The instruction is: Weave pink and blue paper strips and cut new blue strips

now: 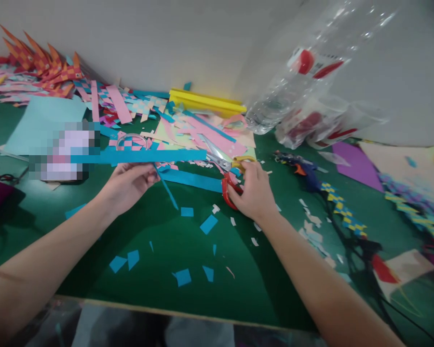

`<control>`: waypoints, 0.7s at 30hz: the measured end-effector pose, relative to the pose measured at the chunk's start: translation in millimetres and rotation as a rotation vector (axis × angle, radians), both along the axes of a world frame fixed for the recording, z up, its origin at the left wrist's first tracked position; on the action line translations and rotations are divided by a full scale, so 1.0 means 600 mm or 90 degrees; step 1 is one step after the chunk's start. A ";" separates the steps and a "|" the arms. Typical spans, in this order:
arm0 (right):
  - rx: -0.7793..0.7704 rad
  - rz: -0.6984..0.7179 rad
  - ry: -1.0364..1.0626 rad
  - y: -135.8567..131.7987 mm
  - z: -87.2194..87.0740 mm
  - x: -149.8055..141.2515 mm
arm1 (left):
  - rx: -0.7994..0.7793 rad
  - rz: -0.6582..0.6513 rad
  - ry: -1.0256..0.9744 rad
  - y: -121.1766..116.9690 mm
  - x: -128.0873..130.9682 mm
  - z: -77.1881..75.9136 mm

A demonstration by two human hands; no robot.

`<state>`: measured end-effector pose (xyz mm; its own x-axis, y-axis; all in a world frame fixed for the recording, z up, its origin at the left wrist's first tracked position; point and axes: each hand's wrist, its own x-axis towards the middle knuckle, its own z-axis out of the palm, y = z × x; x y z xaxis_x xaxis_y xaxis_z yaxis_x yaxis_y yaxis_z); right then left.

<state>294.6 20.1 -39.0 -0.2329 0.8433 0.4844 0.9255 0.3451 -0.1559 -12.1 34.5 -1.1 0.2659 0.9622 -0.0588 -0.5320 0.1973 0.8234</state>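
My left hand [133, 185] is closed on a long blue paper strip [148, 155], held level above the green table. A thin blue sliver [167, 188] hangs down from beside its fingertips. My right hand [255, 190] grips a pair of scissors [222, 164] with one yellow and one red handle. The blades are parted and point up and left, near the strip's right end. Below them another blue strip [193, 180] reaches toward the red handle. Small blue paper scraps [209, 224] are scattered in front of both hands.
Pink and blue paper cuttings [123, 103] heap along the wall, with spiky orange woven paper [48, 60] at left. A yellow holder [206, 101] stands behind. A clear plastic bottle [275, 99] and plastic cups [323, 120] are at right. The table edge [166, 311] is near me.
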 end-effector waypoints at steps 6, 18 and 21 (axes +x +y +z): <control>0.005 0.005 0.017 0.002 -0.001 0.000 | -0.019 0.027 -0.032 0.004 0.001 0.000; -0.002 0.032 0.030 0.001 0.001 0.000 | 0.006 0.039 0.020 -0.001 0.001 0.008; -0.008 0.035 0.032 0.002 0.000 0.000 | -0.012 0.045 0.022 -0.002 0.002 0.011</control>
